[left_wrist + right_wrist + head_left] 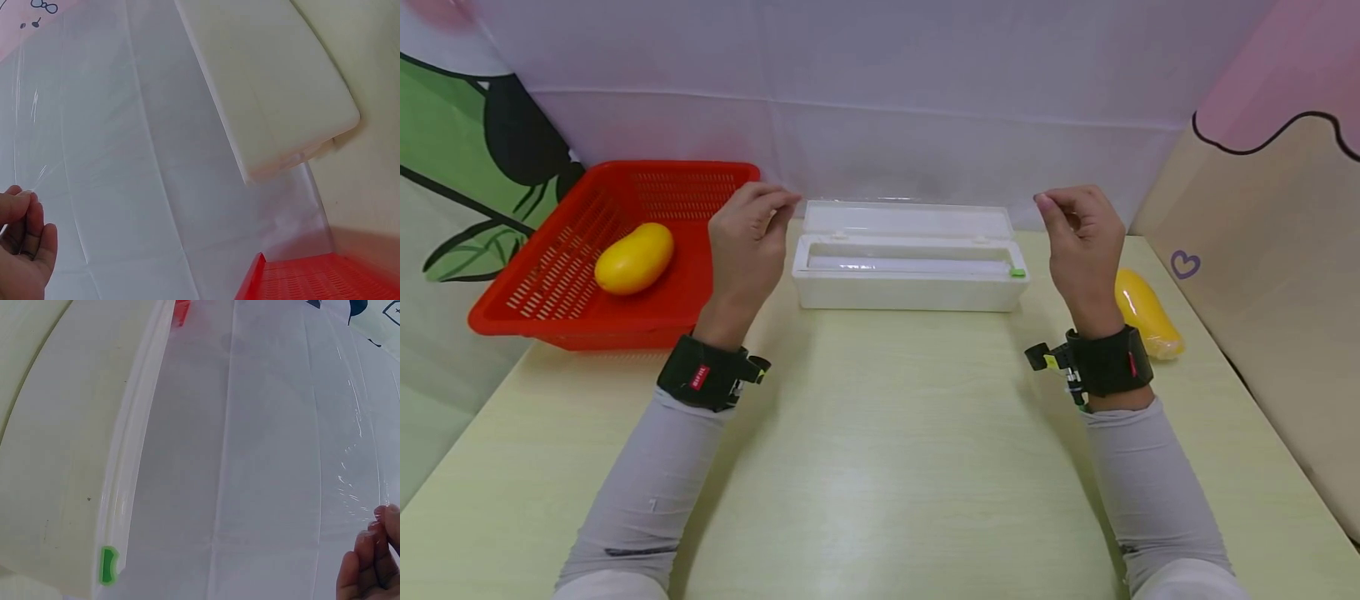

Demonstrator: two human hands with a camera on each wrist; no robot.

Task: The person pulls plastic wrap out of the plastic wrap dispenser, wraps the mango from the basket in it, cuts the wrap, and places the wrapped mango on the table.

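Observation:
A white cling-film dispenser box (910, 287) lies at the back of the table with its lid (906, 221) open and a green slider (1017, 272) at its right end. Both hands are raised above it. My left hand (777, 202) pinches one corner of a clear film sheet (36, 106) and my right hand (1054, 204) pinches the other. The film (353, 444) shows only as faint glints stretched up from the box (62, 456). The left wrist view catches the left fingers (25, 212) on the film's edge. The right fingers (375, 556) hold it too.
A red basket (587, 333) at the back left holds a yellow mango (634, 258). A second yellow mango (1146, 312), which looks wrapped, lies at the right by my right wrist. A white cloth backdrop hangs behind. A beige panel stands at the right.

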